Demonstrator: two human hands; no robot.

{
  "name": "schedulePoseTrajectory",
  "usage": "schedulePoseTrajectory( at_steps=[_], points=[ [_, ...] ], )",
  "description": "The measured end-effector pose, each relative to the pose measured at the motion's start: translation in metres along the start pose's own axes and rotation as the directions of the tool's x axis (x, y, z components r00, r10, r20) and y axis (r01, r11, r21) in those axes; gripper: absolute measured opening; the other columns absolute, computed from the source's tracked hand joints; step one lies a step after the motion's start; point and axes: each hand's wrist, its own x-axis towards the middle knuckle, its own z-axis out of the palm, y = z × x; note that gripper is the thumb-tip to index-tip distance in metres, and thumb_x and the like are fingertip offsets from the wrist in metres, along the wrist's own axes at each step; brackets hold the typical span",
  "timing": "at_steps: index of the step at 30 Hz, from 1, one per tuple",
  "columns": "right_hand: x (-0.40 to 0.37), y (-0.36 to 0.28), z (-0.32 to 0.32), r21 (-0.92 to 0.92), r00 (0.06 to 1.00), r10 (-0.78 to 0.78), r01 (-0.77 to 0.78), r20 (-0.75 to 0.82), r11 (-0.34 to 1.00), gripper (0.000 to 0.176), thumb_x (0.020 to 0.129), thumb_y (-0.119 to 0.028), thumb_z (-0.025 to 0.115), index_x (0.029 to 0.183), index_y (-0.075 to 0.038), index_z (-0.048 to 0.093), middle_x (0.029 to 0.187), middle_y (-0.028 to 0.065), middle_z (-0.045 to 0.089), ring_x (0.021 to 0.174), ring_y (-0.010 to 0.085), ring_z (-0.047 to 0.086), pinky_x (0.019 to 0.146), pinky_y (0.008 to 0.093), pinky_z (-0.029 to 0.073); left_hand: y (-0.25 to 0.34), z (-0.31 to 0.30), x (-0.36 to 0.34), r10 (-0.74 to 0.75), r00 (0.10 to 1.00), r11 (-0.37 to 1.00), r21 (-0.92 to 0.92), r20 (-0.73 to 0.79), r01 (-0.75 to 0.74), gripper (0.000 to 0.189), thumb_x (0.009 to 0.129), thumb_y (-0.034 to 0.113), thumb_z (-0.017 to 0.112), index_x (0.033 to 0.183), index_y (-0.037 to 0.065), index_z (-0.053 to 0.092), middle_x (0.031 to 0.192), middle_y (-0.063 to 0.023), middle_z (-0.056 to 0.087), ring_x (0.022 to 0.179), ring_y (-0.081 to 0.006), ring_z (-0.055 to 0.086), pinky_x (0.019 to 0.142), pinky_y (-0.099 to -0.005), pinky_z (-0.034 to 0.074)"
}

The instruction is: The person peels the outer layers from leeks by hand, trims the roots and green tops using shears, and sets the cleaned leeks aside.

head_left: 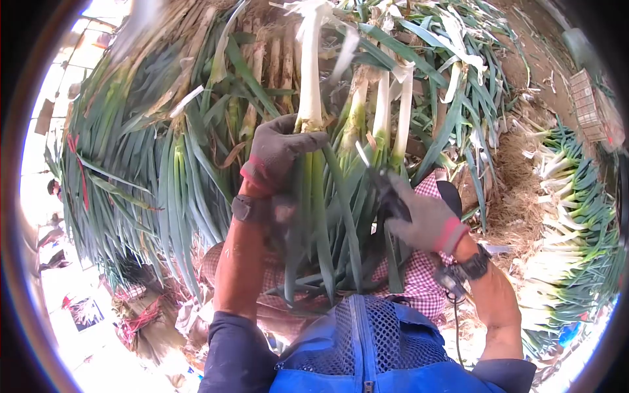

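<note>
Grey red-cuffed gloves (278, 147), blue mesh vest (357, 347).

Leeks (565, 190) lie along the ground (540, 62) (brown, littered).

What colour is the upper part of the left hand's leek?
The leek's upper part is white; head view.

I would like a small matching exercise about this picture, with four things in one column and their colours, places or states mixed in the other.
1. Left hand
2. Zipped garment
3. Checked cloth
4. Row of leeks

A. Pink and white
B. Along the picture's right side
C. Closed around a white-stemmed plant
D. Blue, with mesh

Pairs: 1-C, 2-D, 3-A, 4-B
</note>
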Motion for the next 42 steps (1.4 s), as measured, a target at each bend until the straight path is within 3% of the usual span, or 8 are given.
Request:
schedulePoseTrajectory(
  at_steps=[2,6,9,13,18,26,31,42],
  points=[
    [0.019,0.004,-0.002,-0.114,0.993,0.038,-0.051,-0.114,0.992,0.095,0.089,-0.037,0.072,0.168,-0.006,0.028,0.103,0.0313,0.073,0.097,0.046,0.074,0.091,0.0483,0.057,-0.005,-0.004,-0.001,0.016,1.0,1.0,-0.007,0.018,-0.016,0.037,0.085,0.013,0.085,0.116,-0.004,0.076,0.095,-0.0044,0.076,0.079,-0.0116,0.068,0.074,-0.0284,0.055],
    [0.013,-0.014,-0.011,-0.126,0.996,0.069,-0.061,0.061,0.99,0.095,0.089,-0.037,0.071,0.168,-0.005,0.028,0.111,0.0329,0.073,0.106,0.0481,0.072,0.1,0.0488,0.054,-0.015,-0.004,-0.002,0.014,0.999,1.0,-0.016,0.034,-0.014,0.038,0.085,0.013,0.085,0.117,-0.004,0.075,0.095,-0.0042,0.075,0.08,-0.0112,0.068,0.074,-0.0285,0.055],
    [0.013,-0.005,-0.01,-0.11,0.996,0.089,-0.089,-0.008,0.99,0.094,0.089,-0.038,0.07,0.168,-0.005,0.029,0.113,0.0319,0.073,0.108,0.0482,0.071,0.101,0.0492,0.053,-0.014,-0.004,-0.002,-0.005,0.999,0.997,-0.072,0.052,0.008,0.038,0.085,0.013,0.085,0.117,-0.005,0.075,0.096,-0.0042,0.075,0.081,-0.011,0.069,0.075,-0.0285,0.055],
    [0.019,-0.004,-0.004,-0.141,0.999,0.037,-0.034,0.019,0.99,0.098,0.089,-0.043,0.073,0.169,-0.012,0.027,0.101,0.0307,0.074,0.1,0.0481,0.073,0.094,0.0489,0.055,-0.015,0.003,-0.003,-0.021,0.999,0.993,-0.113,0.029,0.024,0.039,0.085,0.013,0.085,0.117,-0.005,0.075,0.097,-0.0045,0.076,0.082,-0.0113,0.069,0.075,-0.0285,0.055],
    [0.059,-0.01,-0.026,-0.167,0.976,0.2,-0.212,-0.084,0.963,0.095,0.088,-0.04,0.07,0.169,-0.011,0.029,0.111,0.032,0.074,0.109,0.0483,0.071,0.101,0.0503,0.054,-0.021,0.007,-0.002,-0.042,0.999,0.989,-0.139,0.026,0.046,0.04,0.085,0.015,0.086,0.117,-0.005,0.076,0.098,-0.0044,0.076,0.083,-0.0113,0.068,0.076,-0.0287,0.054],
    [0.127,0.026,-0.041,-0.209,0.946,0.097,-0.167,-0.309,0.964,0.094,0.088,-0.04,0.071,0.168,-0.008,0.032,0.106,0.0275,0.075,0.101,0.0447,0.073,0.094,0.0476,0.055,-0.055,0.014,0.021,-0.096,0.993,0.98,-0.17,0.067,0.106,0.04,0.087,0.012,0.088,0.12,-0.005,0.074,0.1,-0.0056,0.077,0.083,-0.0113,0.07,0.078,-0.0277,0.056],
    [0.16,0.031,-0.068,-0.242,0.929,0.124,-0.217,-0.349,0.946,0.092,0.088,-0.04,0.071,0.169,-0.019,0.034,0.113,0.0258,0.075,0.107,0.0436,0.072,0.095,0.0477,0.055,-0.078,0.026,0.035,-0.091,0.993,0.974,-0.2,0.075,0.105,0.044,0.086,0.009,0.088,0.124,-0.007,0.073,0.104,-0.0059,0.077,0.085,-0.0111,0.071,0.079,-0.0266,0.056],
    [0.145,0.031,-0.059,-0.273,0.944,0.092,-0.184,-0.317,0.944,0.086,0.092,-0.034,0.068,0.168,-0.017,0.032,0.114,0.0298,0.074,0.108,0.0471,0.072,0.099,0.052,0.056,-0.035,0.033,0.027,0.05,0.991,0.979,-0.203,0.122,-0.024,0.05,0.085,0.007,0.09,0.128,-0.008,0.07,0.11,-0.0055,0.078,0.094,-0.0102,0.071,0.087,-0.0267,0.057]
  ],
)
